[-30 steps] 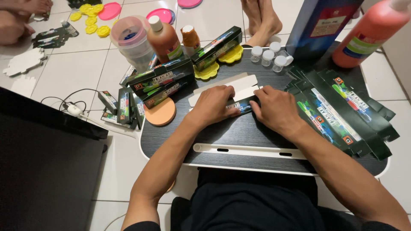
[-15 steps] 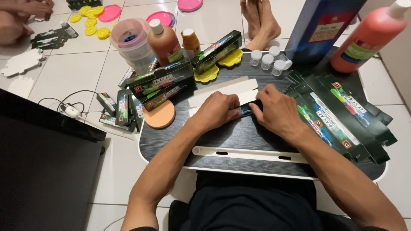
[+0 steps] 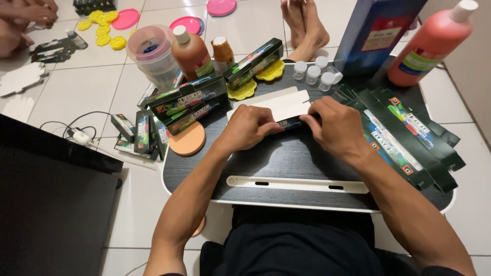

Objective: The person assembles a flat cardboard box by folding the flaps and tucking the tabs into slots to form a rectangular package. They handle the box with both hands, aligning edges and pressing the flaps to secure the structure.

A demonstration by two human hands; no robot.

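A dark bench (image 3: 286,163) carries a stack of flat dark cartons (image 3: 409,138) at its right side. At its middle, the left hand (image 3: 250,127) and right hand (image 3: 335,125) both pinch one small dark carton (image 3: 290,122), which lies against white card strips (image 3: 271,105).

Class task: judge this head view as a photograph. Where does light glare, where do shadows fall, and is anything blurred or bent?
Head view: soft glare on the floor tiles; faint shadows under both hands on the dark tray; hands and the box sharp; the black panel lower left nearly featureless; the red bottle leans with wide-angle distortion.
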